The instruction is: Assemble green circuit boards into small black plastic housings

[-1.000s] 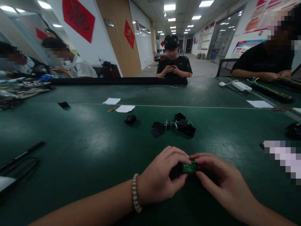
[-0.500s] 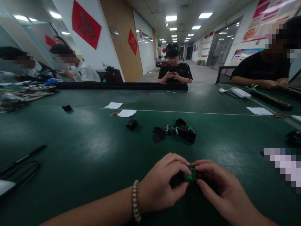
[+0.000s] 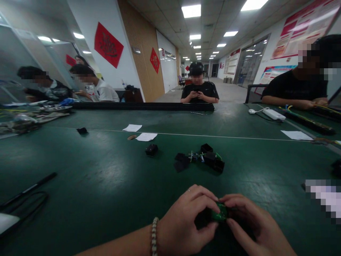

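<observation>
My left hand (image 3: 186, 217) and my right hand (image 3: 252, 224) meet low in the head view, just above the green table (image 3: 93, 177). Both pinch a small green circuit board (image 3: 220, 213) seated in a black part that my fingers mostly hide. The left thumb and forefinger close on its left side, the right fingers on its right. A beaded bracelet (image 3: 153, 236) circles my left wrist. Beyond my hands lies a cluster of small black housings and wired parts (image 3: 202, 160), with one separate black cube (image 3: 151, 149) to its left.
Paper slips (image 3: 146, 136) lie further back. A black pen and cable (image 3: 26, 193) rest at the left. A long black bar (image 3: 144, 106) crosses the far edge. Other people sit at the far side, the left and the right, one beside a white power strip (image 3: 274, 114).
The view has tilted upward, so my hands and the table items sit lower in frame. My fingers keep their pinch on the green board, shifting only slightly.
</observation>
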`<action>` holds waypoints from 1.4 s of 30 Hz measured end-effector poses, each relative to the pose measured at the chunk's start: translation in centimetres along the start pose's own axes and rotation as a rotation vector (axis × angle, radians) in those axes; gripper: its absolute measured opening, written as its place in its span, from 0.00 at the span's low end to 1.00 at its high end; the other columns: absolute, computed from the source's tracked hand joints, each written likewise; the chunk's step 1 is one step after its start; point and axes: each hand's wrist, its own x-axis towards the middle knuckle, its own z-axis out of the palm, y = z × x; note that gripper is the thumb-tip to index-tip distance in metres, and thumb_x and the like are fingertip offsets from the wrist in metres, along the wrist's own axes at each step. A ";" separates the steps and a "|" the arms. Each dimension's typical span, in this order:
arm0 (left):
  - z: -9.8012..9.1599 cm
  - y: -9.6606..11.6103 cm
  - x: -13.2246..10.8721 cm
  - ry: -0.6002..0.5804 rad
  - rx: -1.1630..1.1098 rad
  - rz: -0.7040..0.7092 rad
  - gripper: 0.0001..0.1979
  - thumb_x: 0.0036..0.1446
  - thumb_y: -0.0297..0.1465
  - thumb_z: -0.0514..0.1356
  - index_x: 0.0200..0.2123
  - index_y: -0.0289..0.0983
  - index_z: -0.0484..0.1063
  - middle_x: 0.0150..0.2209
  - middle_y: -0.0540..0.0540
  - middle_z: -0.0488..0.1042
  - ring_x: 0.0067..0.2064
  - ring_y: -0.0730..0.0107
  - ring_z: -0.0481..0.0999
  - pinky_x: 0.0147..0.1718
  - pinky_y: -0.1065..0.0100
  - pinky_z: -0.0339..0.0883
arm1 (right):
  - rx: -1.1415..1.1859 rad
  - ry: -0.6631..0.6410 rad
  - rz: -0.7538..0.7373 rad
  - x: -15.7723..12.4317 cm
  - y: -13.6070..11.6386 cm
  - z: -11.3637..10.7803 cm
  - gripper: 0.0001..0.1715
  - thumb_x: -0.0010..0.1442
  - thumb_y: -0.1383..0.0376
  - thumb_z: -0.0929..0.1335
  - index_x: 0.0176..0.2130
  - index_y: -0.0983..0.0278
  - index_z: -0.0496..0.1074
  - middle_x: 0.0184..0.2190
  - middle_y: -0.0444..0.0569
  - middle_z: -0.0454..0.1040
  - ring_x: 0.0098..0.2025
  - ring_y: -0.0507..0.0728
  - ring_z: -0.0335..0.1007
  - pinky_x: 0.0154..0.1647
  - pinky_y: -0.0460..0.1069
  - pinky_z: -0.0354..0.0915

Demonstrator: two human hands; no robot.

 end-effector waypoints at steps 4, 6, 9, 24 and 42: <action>0.2 -0.2 -0.1 0.004 -0.009 0.002 0.18 0.52 0.19 0.67 0.46 0.37 0.75 0.50 0.42 0.77 0.50 0.64 0.78 0.50 0.65 0.74 | 0.027 0.002 -0.016 -0.2 0.4 0.0 0.19 0.59 0.76 0.69 0.46 0.57 0.77 0.43 0.48 0.84 0.41 0.57 0.87 0.41 0.46 0.83; 0.3 -0.3 -0.2 0.004 -0.012 0.007 0.18 0.52 0.19 0.68 0.47 0.37 0.75 0.51 0.42 0.77 0.51 0.63 0.78 0.51 0.64 0.74 | 0.032 -0.001 -0.009 -0.1 0.4 0.0 0.19 0.59 0.76 0.70 0.46 0.56 0.78 0.43 0.48 0.84 0.42 0.57 0.87 0.41 0.45 0.83; 0.2 -0.3 -0.2 0.005 -0.018 0.006 0.19 0.52 0.19 0.68 0.47 0.37 0.74 0.50 0.42 0.77 0.50 0.64 0.78 0.50 0.65 0.74 | 0.043 -0.002 0.002 0.1 0.4 0.0 0.20 0.59 0.76 0.70 0.46 0.56 0.78 0.43 0.48 0.84 0.42 0.57 0.87 0.42 0.45 0.83; 0.1 -0.1 0.1 0.001 -0.013 0.003 0.18 0.52 0.19 0.68 0.46 0.38 0.75 0.48 0.43 0.78 0.49 0.64 0.79 0.48 0.65 0.75 | 0.051 -0.021 0.039 -0.1 0.3 0.2 0.17 0.61 0.75 0.69 0.46 0.57 0.76 0.44 0.49 0.81 0.43 0.56 0.85 0.44 0.47 0.82; 0.3 -0.4 -0.1 0.019 -0.021 0.001 0.21 0.49 0.17 0.68 0.45 0.39 0.75 0.49 0.43 0.78 0.48 0.63 0.79 0.50 0.63 0.75 | 0.097 -0.083 0.109 -0.4 1.2 0.0 0.15 0.64 0.73 0.69 0.48 0.59 0.76 0.48 0.54 0.81 0.47 0.60 0.84 0.47 0.50 0.81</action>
